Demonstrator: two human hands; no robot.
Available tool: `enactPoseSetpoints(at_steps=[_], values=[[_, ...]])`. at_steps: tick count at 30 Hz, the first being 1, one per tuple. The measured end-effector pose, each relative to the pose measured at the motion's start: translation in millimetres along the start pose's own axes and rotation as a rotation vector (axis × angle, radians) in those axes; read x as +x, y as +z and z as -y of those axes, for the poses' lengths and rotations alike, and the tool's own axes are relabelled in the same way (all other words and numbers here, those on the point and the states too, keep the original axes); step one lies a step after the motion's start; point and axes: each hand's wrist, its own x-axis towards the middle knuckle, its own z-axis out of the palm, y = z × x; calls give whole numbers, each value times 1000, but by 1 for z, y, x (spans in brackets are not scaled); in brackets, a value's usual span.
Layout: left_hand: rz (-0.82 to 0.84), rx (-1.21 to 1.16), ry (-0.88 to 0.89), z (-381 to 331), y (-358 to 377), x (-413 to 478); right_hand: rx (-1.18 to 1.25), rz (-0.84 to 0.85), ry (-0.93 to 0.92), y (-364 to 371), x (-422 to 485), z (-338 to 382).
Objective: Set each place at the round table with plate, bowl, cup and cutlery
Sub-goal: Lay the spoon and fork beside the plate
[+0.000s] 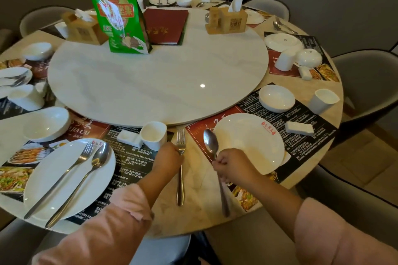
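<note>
- The left grip (170,157) is curled round the neck of a fork (180,189). The tines point away beyond the knuckles and the handle trails back below the fist.
- The fork sits over a bare strip of the counter (198,206). I cannot tell whether it touches the surface.
- The right grip (228,163) is closed round the handle of a spoon (210,142). The spoon's bowl rises just beyond the knuckles and the handle runs back under the wrist.
- Just right of the right grip, a plate (254,142) lies on a placemat (301,148). The spoon's bowl overlaps the plate's left rim.
- Beyond that plate, farther from the right grip, is a bowl (276,98). A cup (323,101) stands to its right and a small white rest (299,128) lies nearer.
- Just beyond the left grip stands a near cup (153,135), close to the knuckles.
- Left of the left grip, a second plate (101,178) carries a laid fork (64,176) and a laid spoon (86,176) side by side. A second bowl (46,123) sits beyond it.
- Beyond both grips lies a round turntable (155,79).
</note>
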Motion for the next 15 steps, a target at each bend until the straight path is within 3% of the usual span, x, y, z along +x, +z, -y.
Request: enactPoseSetpoints(at_steps=[2,5,10,15], values=[[51,-16,-19,4,1,3,113,-83,9,-23,2,-3],[69,-96,-47,7,0,3,100,-194,64,-61,17,-19],[122,-247,-75,8,-3,-9,-129,-209,144,-96,41,-55],[240,-575,-95,-14,-9,-17,30,-233,189,-102,48,-69]])
